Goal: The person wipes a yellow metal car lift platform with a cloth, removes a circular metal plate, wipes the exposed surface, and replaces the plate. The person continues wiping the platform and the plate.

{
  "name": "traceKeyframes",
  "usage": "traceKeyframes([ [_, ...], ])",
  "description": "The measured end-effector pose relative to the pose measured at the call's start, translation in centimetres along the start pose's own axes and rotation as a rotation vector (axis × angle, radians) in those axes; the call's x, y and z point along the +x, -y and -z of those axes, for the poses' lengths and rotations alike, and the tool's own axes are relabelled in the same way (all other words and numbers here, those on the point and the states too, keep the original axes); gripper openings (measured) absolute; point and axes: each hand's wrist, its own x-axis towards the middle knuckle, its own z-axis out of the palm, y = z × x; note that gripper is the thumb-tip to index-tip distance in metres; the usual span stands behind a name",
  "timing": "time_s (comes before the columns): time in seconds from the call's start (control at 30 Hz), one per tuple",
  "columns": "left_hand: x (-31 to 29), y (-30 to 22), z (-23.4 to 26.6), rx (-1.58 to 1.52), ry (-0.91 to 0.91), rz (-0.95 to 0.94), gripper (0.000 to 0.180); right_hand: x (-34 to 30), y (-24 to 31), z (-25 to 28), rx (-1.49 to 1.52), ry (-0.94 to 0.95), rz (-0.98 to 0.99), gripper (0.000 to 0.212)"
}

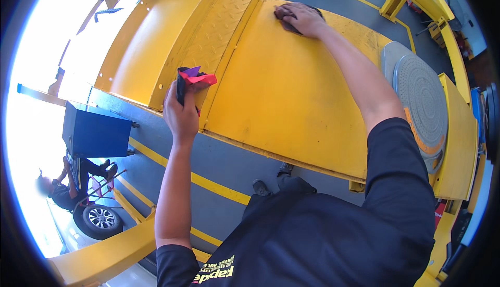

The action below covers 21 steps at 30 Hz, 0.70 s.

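Note:
A wide yellow metal platform (291, 99) stretches across in front of me, with a raised diamond-patterned strip (216, 32) toward its left. Near the far edge of the flat panel, my right hand (307, 21) is closed over a dark rag (289, 28) pressed against the surface. The rag is partly hidden under the palm and fingers. My left hand (180, 114) grips a bunched cloth (202, 78) in black, red and purple, held up beside the patterned strip. Its fingers are partly hidden behind the cloth.
A round grey turntable plate (421, 97) sits at the platform's right end. Yellow posts (455, 52) rise beyond it. To the left are a blue cabinet (98, 130), a seated person (65, 190) and a car wheel (100, 219). Yellow lines (216, 187) mark the grey floor.

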Motion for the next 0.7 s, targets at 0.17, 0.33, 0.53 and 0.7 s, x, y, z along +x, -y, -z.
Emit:
traceKeyframes([
  [0.17, 0.8, 0.0, -1.0, 0.073, 0.004, -0.069, 0.021, -4.2, 5.7, -1.0, -0.246, 0.055, -0.091, 0.066],
  [0.33, 0.1, 0.5, 0.3, 0.175, 0.03, -0.012, 0.023, -14.9, 20.7, -2.4, -0.093, 0.072, 0.334, 0.058],
  [0.53, 0.6, 0.5, -0.5, 0.238, 0.007, -0.1, 0.025, -26.6, 28.4, -2.4, 0.241, 0.03, 0.469, 0.045],
  [0.7, 0.5, 0.3, 0.1, 0.178, 0.102, -0.139, 0.022, -32.8, 30.5, 3.4, 0.881, 0.52, -0.022, 0.043],
])
